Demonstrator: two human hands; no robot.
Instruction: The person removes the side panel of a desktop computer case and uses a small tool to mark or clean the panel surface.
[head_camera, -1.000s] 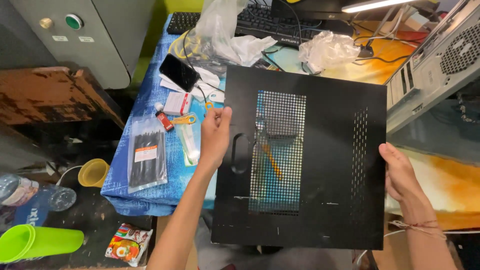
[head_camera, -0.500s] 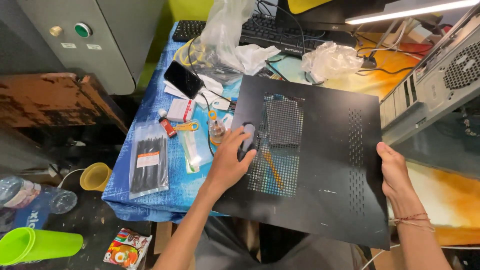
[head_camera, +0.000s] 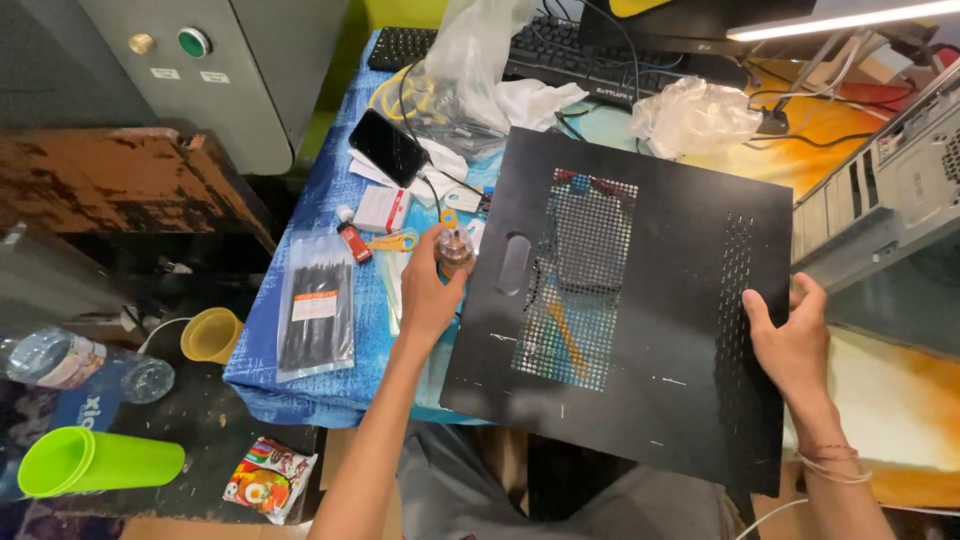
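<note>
Panel: I held a black perforated metal side panel (head_camera: 640, 320) flat over the table's near edge.
Left hand: my left hand (head_camera: 430, 290) gripped the panel's edge at nine o'clock, fingers curled beside a small amber bottle (head_camera: 456, 250).
Right hand: my right hand (head_camera: 795, 345) clasped the edge at three o'clock, thumb on top.
Table: a blue cloth (head_camera: 330, 370) carried a bag of black cable ties (head_camera: 315, 310) at nine o'clock of my left hand and a black phone (head_camera: 388, 146) at eleven.
Beyond: a keyboard (head_camera: 570, 60) lay at twelve o'clock of the panel.
</note>
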